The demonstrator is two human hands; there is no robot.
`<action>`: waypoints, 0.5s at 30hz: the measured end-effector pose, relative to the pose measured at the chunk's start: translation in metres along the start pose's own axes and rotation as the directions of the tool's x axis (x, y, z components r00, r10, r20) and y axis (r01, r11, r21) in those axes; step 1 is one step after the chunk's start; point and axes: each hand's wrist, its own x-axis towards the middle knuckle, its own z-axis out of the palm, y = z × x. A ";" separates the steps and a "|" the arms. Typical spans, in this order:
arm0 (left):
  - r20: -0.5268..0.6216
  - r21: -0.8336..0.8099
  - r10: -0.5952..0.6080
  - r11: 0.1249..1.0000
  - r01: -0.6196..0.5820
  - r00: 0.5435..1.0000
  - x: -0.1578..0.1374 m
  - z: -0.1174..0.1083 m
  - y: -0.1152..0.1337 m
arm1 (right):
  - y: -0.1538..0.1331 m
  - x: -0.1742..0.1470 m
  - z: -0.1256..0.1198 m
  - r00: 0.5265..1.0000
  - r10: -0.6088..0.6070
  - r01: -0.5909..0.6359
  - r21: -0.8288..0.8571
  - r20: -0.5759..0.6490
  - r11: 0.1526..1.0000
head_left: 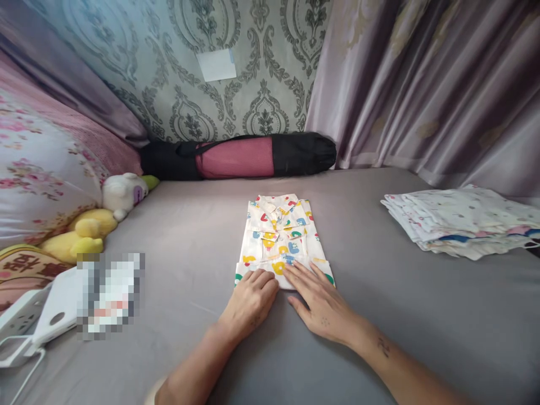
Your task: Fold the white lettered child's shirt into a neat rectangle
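Centre of frame: folded shirt (291, 247), white with bright yellow, blue, green and red motifs, collar toward the top of the frame, lower edge turned up in a band, flat on a grey sheet (189, 225). Left hand (256, 292) on the band's left half, fingers curled, knuckles up; fingertips hidden, so cannot tell whether pinching cloth or only pressing. Right hand (318, 298) released, palm down, fingers spread over the band's right half. Writing: on a rounded cushion (31, 264) at left edge, a large dark-red character, too distorted to read for certain; on the right forearm, small dark marks, illegible; on a pale card (217, 64) against the patterned wall, upper centre, no line to make out. Lower left, a pixelated patch (113, 292) with a reddish streak, contents unreadable; just beside it, a white device (63, 298) and a socket strip (19, 320) with white cable. Containers: upper centre, along the wall, a long black bag (236, 157) with dark-pink middle and strap, contents hidden. Right side of frame, well apart from the hands, a stack of printed cloths (455, 219).
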 end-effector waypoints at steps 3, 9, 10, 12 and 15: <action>-0.035 -0.015 -0.022 1.000 0.021 0.999 0.003 0.001 -0.001 | 0.007 0.001 0.001 0.998 0.026 -0.029 -0.043 -0.062 0.999; -0.039 -0.013 -0.070 0.997 0.070 0.997 0.002 0.003 -0.011 | 0.040 -0.003 -0.009 0.986 0.095 -0.114 -0.143 -0.136 0.983; -0.032 -0.003 -0.068 0.998 0.068 0.997 0.000 0.002 -0.014 | 0.045 -0.004 -0.012 0.985 0.106 -0.126 -0.145 -0.135 0.981; -0.020 0.026 -0.058 0.998 0.059 0.998 -0.004 0.000 -0.023 | 0.053 -0.006 -0.019 0.986 0.121 -0.136 -0.133 -0.114 0.982; -0.001 0.054 -0.047 0.997 0.047 0.999 -0.012 -0.005 -0.036 | 0.061 -0.007 -0.027 0.991 0.115 -0.121 -0.091 -0.064 0.989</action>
